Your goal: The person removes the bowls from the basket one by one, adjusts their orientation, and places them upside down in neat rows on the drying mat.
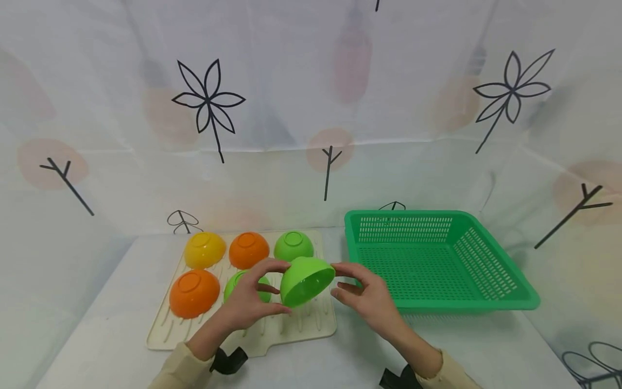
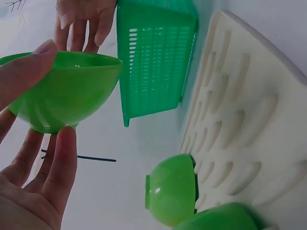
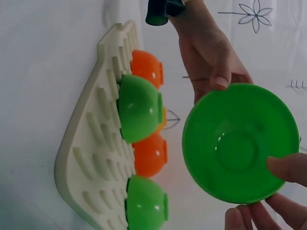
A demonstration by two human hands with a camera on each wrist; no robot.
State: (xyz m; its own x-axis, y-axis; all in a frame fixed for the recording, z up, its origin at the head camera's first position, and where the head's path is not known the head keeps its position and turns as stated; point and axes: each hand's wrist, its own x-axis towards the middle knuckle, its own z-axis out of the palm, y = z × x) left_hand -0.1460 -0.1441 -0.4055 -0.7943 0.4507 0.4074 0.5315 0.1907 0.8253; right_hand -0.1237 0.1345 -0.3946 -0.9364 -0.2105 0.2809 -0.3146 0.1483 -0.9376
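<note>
A light green bowl [image 1: 303, 281] is held above the front of the drying mat, tilted so that its hollow faces down and toward me. My left hand [image 1: 255, 297] grips it, thumb at the rim [image 2: 98, 61] and fingers under the base. From the other side, my right hand [image 1: 371, 297] reaches to the bowl with extended fingers. Its index fingertip meets the bowl's edge in the head view, while the thumb looks apart from it. In the right wrist view, the right thumb [image 3: 288, 167] overlaps the bowl's inside [image 3: 235, 139]; contact there is unclear.
On the cream drying mat [image 1: 303, 329], bowls sit upside down: yellow [image 1: 205, 250], orange [image 1: 249, 250] and green [image 1: 293, 246] behind, orange [image 1: 194, 293] and partly hidden green [image 1: 236, 280] in front. A green slotted basket [image 1: 457, 309] stands at the right. Patterned cloth [image 1: 272, 178] hangs behind.
</note>
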